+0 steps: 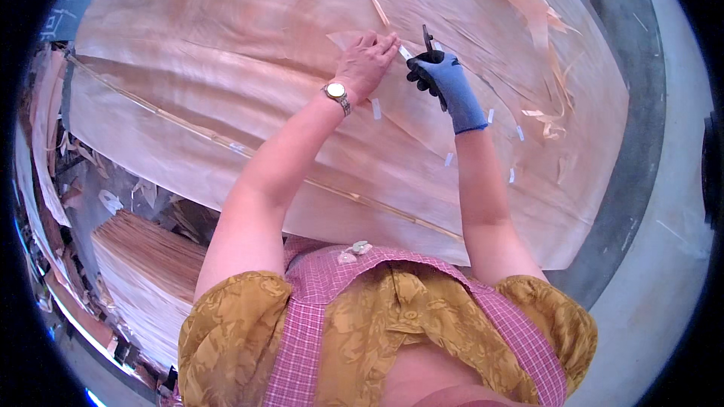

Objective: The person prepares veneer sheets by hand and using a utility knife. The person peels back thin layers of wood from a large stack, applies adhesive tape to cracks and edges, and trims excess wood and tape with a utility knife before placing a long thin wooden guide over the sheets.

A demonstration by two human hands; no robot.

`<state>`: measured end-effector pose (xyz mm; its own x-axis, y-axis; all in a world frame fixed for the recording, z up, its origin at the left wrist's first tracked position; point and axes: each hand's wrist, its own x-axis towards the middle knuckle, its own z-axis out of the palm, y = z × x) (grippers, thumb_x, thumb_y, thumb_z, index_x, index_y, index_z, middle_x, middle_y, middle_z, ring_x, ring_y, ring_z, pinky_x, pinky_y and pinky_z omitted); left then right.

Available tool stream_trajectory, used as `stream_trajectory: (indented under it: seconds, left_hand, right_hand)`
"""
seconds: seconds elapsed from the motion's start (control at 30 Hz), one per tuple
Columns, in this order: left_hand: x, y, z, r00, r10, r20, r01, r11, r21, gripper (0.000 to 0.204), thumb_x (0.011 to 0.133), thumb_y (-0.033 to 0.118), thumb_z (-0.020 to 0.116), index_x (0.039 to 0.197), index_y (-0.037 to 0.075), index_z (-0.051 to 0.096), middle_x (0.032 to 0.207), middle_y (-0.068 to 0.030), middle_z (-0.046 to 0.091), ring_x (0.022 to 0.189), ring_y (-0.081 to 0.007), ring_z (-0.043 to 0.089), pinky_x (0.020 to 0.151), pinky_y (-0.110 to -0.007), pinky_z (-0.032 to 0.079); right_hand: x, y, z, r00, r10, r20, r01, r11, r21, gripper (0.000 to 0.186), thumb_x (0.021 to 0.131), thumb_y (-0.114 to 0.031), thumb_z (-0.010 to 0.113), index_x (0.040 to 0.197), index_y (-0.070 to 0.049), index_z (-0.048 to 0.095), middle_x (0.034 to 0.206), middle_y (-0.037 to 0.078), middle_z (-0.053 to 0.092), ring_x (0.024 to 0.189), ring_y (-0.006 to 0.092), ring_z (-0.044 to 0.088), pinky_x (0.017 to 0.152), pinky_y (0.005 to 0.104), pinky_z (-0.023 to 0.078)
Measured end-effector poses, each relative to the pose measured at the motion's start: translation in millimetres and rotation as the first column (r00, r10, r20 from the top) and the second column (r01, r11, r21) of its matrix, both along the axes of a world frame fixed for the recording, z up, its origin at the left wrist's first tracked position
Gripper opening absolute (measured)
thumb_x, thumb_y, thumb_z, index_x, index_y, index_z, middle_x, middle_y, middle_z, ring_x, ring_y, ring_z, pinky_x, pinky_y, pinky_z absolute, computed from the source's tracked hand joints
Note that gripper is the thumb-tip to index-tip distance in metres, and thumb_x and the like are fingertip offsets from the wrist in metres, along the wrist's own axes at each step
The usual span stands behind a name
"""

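A large sheet of thin, pinkish-tan wood veneer (pixel 302 143) is spread wavily beneath both hands. My left hand (pixel 366 60), bare with a wristwatch (pixel 336 94), lies on it with the fingers stretched forward. Just past those fingertips is a short white tape strip (pixel 405 53). A narrow pale sliver of veneer (pixel 378 10) sticks out beyond the hand. My right hand (pixel 439 79), in a blue glove with black fingers, is closed round a slim dark tool (pixel 427 38) pointing away from me. The tool's exact kind is too small to tell.
Torn veneer strips (pixel 539 22) lie at the far right of the sheet. Several tape pieces (pixel 519 133) dot its surface. A long thin stick-like strip (pixel 369 202) crosses near its front edge. At left below stands a veneer stack (pixel 151 256) among scraps.
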<state>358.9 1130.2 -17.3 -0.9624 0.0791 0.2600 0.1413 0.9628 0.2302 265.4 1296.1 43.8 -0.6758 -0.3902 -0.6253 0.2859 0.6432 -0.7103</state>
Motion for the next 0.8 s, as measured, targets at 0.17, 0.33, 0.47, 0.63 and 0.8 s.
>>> stream_trajectory:
  seconds: [0.17, 0.33, 0.47, 0.63, 0.8]
  left_hand:
    - [-11.8, 15.8, 3.2, 0.999, -0.039, 0.01, 0.04, 0.994, -0.1, 0.047, 0.084, 0.012, 0.054, 0.131, 0.009, 0.056, 0.139, -0.0016, 0.052, 0.107, -0.021, 0.053, 0.092, -0.033, 0.046]
    - [-13.6, 17.4, 0.1, 0.999, -0.027, 0.029, 0.032, 0.974, -0.223, 0.044, 0.085, 0.012, 0.053, 0.129, 0.008, 0.057, 0.139, -0.0065, 0.052, 0.113, -0.0227, 0.053, 0.093, -0.035, 0.046]
    - [-14.6, 15.8, 1.9, 0.997, -0.034, 0.067, 0.043, 0.991, -0.131, 0.043, 0.086, 0.01, 0.052, 0.128, 0.009, 0.057, 0.138, -0.0075, 0.053, 0.116, -0.0244, 0.052, 0.092, -0.037, 0.046]
    - [-10.5, 20.0, 21.9, 0.994, 0.107, 0.026, -0.11, 0.971, 0.211, 0.044, 0.084, 0.005, 0.052, 0.127, 0.007, 0.056, 0.135, -0.0075, 0.055, 0.116, -0.025, 0.052, 0.092, -0.038, 0.044]
    - [24.5, 64.1, 15.1, 0.996, -0.051, -0.067, 0.061, 0.986, 0.157, 0.042, 0.084, 0.012, 0.055, 0.125, 0.007, 0.058, 0.133, -0.0062, 0.056, 0.115, -0.0229, 0.053, 0.091, -0.041, 0.041]
  right_hand:
    - [-12.0, 14.6, -19.8, 0.55, 0.523, -0.652, -0.142, 0.827, 0.544, 0.023, 0.089, -0.026, 0.056, 0.092, -0.004, 0.062, 0.088, 0.021, 0.068, 0.084, 0.0366, 0.067, 0.074, 0.0488, 0.051]
    - [-16.1, 8.8, -8.4, 0.488, 0.716, -0.499, -0.151, 0.633, 0.76, 0.022, 0.093, -0.023, 0.049, 0.093, -0.005, 0.062, 0.092, 0.021, 0.068, 0.085, 0.0367, 0.067, 0.074, 0.0483, 0.052]
    - [-16.7, 42.0, 4.7, 0.709, 0.446, -0.545, -0.164, 0.857, 0.488, 0.024, 0.093, -0.025, 0.056, 0.099, -0.005, 0.065, 0.082, 0.018, 0.07, 0.065, 0.0265, 0.066, 0.059, 0.041, 0.051]
    - [34.8, 61.9, 1.1, 0.973, -0.218, 0.077, 0.228, 0.96, -0.165, 0.022, 0.092, -0.024, 0.062, 0.102, -0.004, 0.067, 0.077, 0.007, 0.07, 0.047, 0.0068, 0.048, 0.042, 0.0216, 0.036]
    - [46.4, 64.3, -28.7, 0.964, -0.261, 0.052, 0.266, 0.953, -0.142, 0.026, 0.091, -0.029, 0.065, 0.101, -0.005, 0.068, 0.073, 0.002, 0.066, 0.052, 0.0046, 0.052, 0.043, 0.0201, 0.038]
